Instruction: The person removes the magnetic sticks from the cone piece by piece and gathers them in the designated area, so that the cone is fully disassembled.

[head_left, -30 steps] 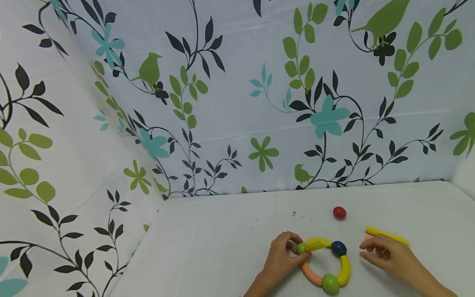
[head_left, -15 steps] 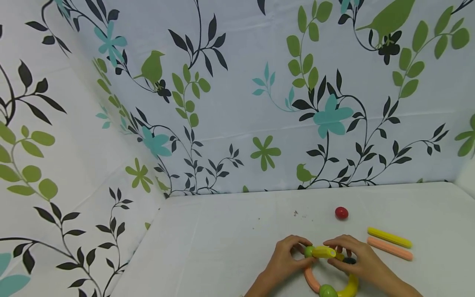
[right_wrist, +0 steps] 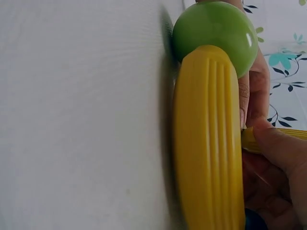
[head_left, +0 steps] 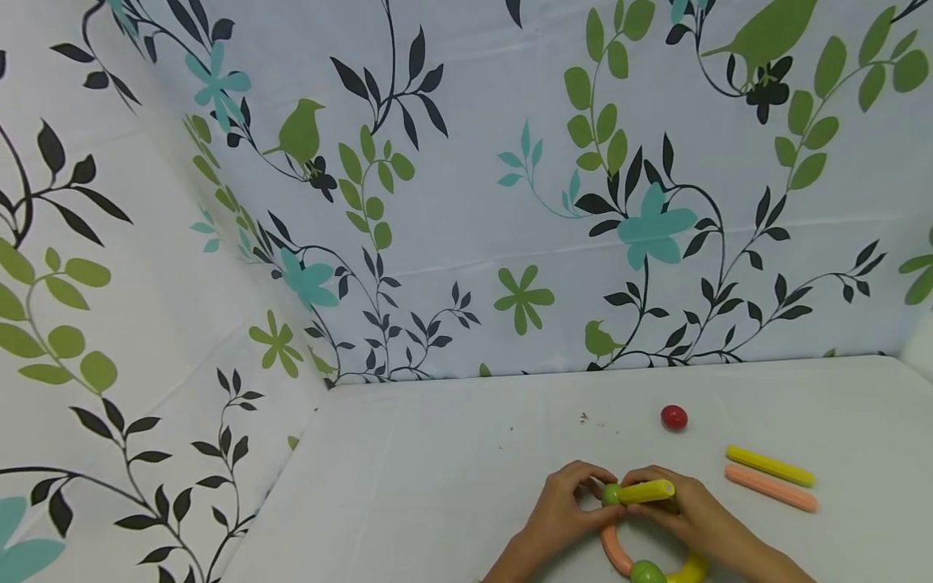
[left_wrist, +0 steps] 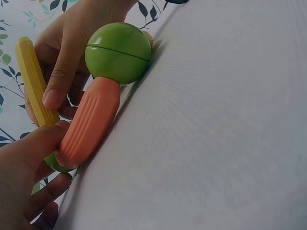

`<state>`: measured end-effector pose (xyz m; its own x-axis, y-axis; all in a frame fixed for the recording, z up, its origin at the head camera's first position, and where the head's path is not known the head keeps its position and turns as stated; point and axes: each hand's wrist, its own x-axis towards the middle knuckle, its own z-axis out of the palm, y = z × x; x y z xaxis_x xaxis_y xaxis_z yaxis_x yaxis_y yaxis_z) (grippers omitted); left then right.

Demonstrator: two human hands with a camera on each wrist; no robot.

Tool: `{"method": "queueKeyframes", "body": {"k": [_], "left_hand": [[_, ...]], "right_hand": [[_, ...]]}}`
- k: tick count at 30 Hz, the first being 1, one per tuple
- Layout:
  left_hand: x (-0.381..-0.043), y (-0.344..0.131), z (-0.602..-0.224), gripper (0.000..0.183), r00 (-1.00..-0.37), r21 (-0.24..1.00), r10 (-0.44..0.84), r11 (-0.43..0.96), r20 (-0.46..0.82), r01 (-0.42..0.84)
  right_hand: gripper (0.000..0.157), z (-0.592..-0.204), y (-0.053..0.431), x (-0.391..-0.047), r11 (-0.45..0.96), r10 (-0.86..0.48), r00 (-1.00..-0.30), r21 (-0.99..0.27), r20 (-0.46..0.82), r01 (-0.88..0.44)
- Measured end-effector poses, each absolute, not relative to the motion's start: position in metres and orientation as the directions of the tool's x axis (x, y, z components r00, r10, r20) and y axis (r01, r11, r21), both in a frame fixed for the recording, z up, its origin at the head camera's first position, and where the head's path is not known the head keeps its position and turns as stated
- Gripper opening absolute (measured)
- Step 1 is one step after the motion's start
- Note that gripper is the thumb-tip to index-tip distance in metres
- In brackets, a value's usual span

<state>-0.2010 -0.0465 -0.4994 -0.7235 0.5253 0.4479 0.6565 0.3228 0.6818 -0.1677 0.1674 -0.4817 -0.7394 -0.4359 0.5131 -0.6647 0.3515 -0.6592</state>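
In the head view my left hand point(head_left: 564, 504) holds the small green ball point(head_left: 611, 495) at one corner of a ring of toy rods and balls. My right hand point(head_left: 688, 510) pinches the yellow rod point(head_left: 647, 491) that sticks out of this ball. That rod tilts up off the table in the left wrist view. From the same ball a curved orange rod point(left_wrist: 91, 124) runs to a larger green ball point(left_wrist: 118, 55), and a curved yellow rod point(right_wrist: 206, 143) continues from there. The dark blue ball point(right_wrist: 254, 220) sits under my right hand, hidden in the head view.
A red ball point(head_left: 674, 418) lies farther back on the white table point(head_left: 408, 470). To the right, a straight yellow rod point(head_left: 770, 466) and a straight orange rod point(head_left: 771, 488) lie side by side. Leaf-patterned cloth point(head_left: 452, 202) stands behind and at the left.
My right hand has come left from beside the loose rods to the ring and now pinches the yellow rod, whose free end has swung up. My left hand keeps its hold.
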Motion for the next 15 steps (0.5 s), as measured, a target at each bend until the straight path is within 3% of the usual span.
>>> {"method": "queueKeyframes", "body": {"k": [10,15], "left_hand": [[-0.2014,-0.0465,-0.4997,0.027,-0.715,0.672,0.525,0.319,0.462,0.669],[-0.2021,-0.0462,-0.501,0.029,-0.707,0.653,0.528,0.331,0.471,0.682]], "right_hand": [[0.021,-0.4811,0.1673,-0.171,0.355,-0.494,-0.696,-0.609,0.522,-0.709],[0.021,-0.4809,0.1703,-0.1729,0.403,-0.493,-0.725,-0.612,0.481,-0.681]]}}
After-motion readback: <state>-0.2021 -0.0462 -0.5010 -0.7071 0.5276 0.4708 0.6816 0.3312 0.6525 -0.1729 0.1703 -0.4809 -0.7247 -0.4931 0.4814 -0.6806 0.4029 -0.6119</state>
